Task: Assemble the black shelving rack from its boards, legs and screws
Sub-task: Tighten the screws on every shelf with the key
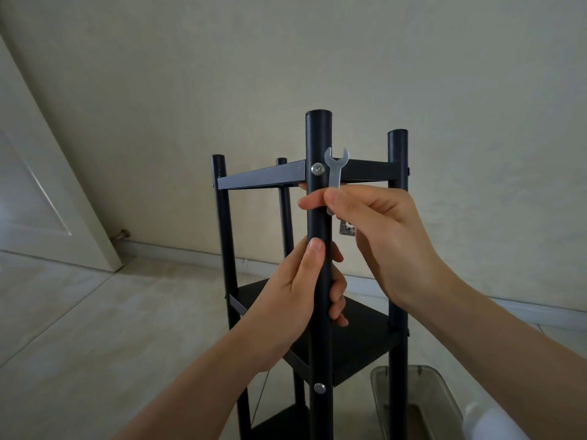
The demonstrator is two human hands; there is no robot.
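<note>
I count four legs, three boards, two screws on black rack. My left hand wraps near leg; right hand pinches wrench.

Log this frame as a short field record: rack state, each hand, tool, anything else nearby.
rack: black rack upright, boards mounted on four legs
near leg: front leg, silver screw at top board
left hand: left hand grips the front leg
right hand: right hand pinches a small flat wrench, open end up, beside the screw
nearby: clear bin on floor
</note>
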